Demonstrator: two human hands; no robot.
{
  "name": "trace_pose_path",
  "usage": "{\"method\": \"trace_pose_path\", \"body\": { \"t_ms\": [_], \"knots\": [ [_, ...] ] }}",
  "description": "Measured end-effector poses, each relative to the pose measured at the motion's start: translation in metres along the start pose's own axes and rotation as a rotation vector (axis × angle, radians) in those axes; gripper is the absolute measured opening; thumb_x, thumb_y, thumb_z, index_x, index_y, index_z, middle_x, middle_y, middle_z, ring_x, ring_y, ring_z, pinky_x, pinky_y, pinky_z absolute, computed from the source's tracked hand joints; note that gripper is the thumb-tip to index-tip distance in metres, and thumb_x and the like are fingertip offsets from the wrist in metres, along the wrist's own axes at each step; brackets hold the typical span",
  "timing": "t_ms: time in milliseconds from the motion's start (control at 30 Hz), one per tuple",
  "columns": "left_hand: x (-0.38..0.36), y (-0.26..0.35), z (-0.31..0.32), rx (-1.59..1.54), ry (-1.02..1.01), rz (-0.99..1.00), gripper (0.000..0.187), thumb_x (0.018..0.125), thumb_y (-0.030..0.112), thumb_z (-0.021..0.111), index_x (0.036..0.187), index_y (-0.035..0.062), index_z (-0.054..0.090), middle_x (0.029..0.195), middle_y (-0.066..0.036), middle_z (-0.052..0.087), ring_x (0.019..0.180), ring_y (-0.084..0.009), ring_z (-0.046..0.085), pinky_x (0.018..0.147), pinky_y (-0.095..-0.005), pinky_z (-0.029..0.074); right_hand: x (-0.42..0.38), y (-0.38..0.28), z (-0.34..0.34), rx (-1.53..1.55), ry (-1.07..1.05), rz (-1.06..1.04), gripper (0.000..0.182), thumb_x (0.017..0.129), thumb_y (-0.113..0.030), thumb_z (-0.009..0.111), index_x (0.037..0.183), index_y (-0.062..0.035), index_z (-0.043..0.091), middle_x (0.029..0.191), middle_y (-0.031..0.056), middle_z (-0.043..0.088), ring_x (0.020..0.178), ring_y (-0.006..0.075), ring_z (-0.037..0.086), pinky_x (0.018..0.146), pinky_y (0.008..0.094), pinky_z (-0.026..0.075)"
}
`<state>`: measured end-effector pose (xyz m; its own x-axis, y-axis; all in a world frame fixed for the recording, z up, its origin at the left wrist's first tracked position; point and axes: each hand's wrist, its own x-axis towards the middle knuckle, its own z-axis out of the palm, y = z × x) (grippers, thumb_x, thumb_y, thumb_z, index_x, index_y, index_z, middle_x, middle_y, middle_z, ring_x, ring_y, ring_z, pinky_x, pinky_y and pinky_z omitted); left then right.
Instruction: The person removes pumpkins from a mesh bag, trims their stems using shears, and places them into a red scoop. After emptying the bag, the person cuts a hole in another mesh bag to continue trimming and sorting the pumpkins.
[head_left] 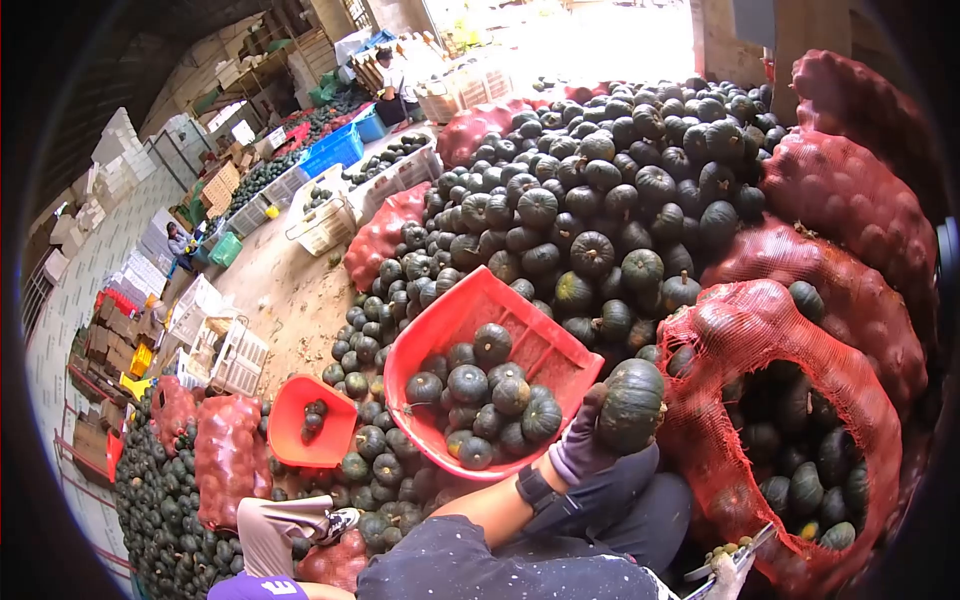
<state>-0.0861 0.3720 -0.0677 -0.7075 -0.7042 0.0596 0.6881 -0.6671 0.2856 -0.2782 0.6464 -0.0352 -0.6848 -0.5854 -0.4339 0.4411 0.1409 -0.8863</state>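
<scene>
A dark green squash (pixel 632 405) is gripped in the gloved left hand (pixel 586 442), its fingers closed against the side, and is held up between the right-hand corner of a red scoop (pixel 440 335) and the rim of an open red mesh sack (pixel 690 440). Smaller squashes (pixel 468 384) are gathered along the scoop's lower edge, and more are seen inside the sack. Beside the sack's lower edge, a slim metal tool (pixel 762 538) is met by the gloved right hand (pixel 733 577), whose grip cannot be made out.

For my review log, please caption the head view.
Left hand holds a green pumpkin between a red tub and an open net sack, pumpkin heap behind.
</scene>
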Motion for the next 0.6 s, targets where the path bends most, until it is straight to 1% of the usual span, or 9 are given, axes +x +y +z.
{"method": "trace_pose_path", "body": {
  "t_ms": [33,100,200,267,300,400,433,533,600],
  "knots": [
    [0.006,-0.004,-0.012,-0.047,-0.060,0.010,0.084,0.090,0.064,0.061,0.148,0.0074,0.040,0.141,-0.016,0.053,0.124,-0.0325,0.058,0.101,-0.0473,0.051,0.001,0.000,0.000,-0.002,0.003,-0.002,0.052,0.083,-0.003,0.064,0.130,-0.0090,0.044,0.105,0.0046,0.053,0.093,0.0173,0.056,0.085,0.0314,0.050],
    [0.014,0.005,-0.017,-0.225,-0.206,-0.215,0.082,0.091,0.064,0.059,0.148,0.0091,0.039,0.142,-0.016,0.053,0.124,-0.0338,0.058,0.099,-0.0502,0.052,0.002,0.000,-0.001,-0.004,0.010,-0.007,0.052,0.083,-0.003,0.064,0.130,-0.0090,0.044,0.105,0.0045,0.053,0.093,0.0172,0.056,0.085,0.0313,0.050],
    [0.020,0.007,-0.006,-0.518,-0.240,-0.330,0.097,0.084,0.077,0.056,0.153,0.0107,0.034,0.153,-0.022,0.039,0.144,-0.0436,0.035,0.106,-0.0650,0.041,0.000,0.002,-0.001,-0.001,0.035,0.004,0.052,0.083,-0.003,0.065,0.130,-0.0091,0.044,0.105,0.0043,0.053,0.093,0.0171,0.056,0.085,0.0313,0.050],
    [0.007,0.021,0.042,-0.227,-0.068,0.013,0.099,0.083,0.079,0.054,0.153,0.0130,0.033,0.156,-0.021,0.035,0.145,-0.0446,0.032,0.107,-0.0660,0.040,0.000,0.002,-0.002,-0.004,0.042,0.004,0.052,0.083,-0.004,0.065,0.130,-0.0092,0.044,0.105,0.0043,0.053,0.093,0.0169,0.056,0.084,0.0312,0.050],
    [0.005,0.027,0.043,-0.247,-0.025,-0.013,0.098,0.081,0.078,0.059,0.154,0.0174,0.034,0.157,-0.019,0.033,0.145,-0.0444,0.033,0.107,-0.0674,0.039,0.000,0.002,-0.002,-0.007,0.044,0.006,0.051,0.083,-0.004,0.065,0.130,-0.0092,0.044,0.105,0.0042,0.053,0.093,0.0169,0.056,0.084,0.0312,0.050],
    [0.004,0.033,0.036,-0.181,-0.117,0.051,0.098,0.080,0.078,0.061,0.154,0.0193,0.034,0.158,-0.017,0.034,0.144,-0.0447,0.034,0.108,-0.0668,0.039,-0.001,0.003,-0.001,-0.005,0.060,0.011,0.051,0.083,-0.004,0.065,0.130,-0.0093,0.044,0.105,0.0041,0.053,0.093,0.0167,0.056,0.084,0.0311,0.050],
    [0.002,0.031,0.035,-0.134,-0.043,0.086,0.098,0.080,0.077,0.062,0.154,0.0199,0.034,0.157,-0.017,0.035,0.144,-0.0450,0.034,0.106,-0.0672,0.040,-0.002,0.004,-0.001,-0.004,0.064,0.013,0.051,0.083,-0.004,0.065,0.130,-0.0093,0.044,0.105,0.0040,0.053,0.093,0.0167,0.056,0.084,0.0311,0.050],
    [0.003,0.030,0.032,-0.164,-0.076,0.034,0.096,0.080,0.077,0.061,0.152,0.0197,0.036,0.155,-0.016,0.039,0.141,-0.0438,0.039,0.105,-0.0661,0.042,0.001,0.010,-0.002,0.030,0.057,0.017,0.054,0.084,-0.007,0.066,0.133,-0.0091,0.043,0.106,0.0042,0.055,0.091,0.0158,0.058,0.078,0.0292,0.052],
    [0.007,0.029,0.020,-0.105,-0.049,0.043,0.095,0.080,0.078,0.060,0.151,0.0180,0.038,0.152,-0.016,0.043,0.138,-0.0430,0.043,0.105,-0.0647,0.043,0.003,0.014,-0.003,0.035,0.008,0.011,0.055,0.085,-0.007,0.066,0.134,-0.0082,0.042,0.106,0.0047,0.055,0.091,0.0164,0.059,0.078,0.0294,0.053]
  ]
}}
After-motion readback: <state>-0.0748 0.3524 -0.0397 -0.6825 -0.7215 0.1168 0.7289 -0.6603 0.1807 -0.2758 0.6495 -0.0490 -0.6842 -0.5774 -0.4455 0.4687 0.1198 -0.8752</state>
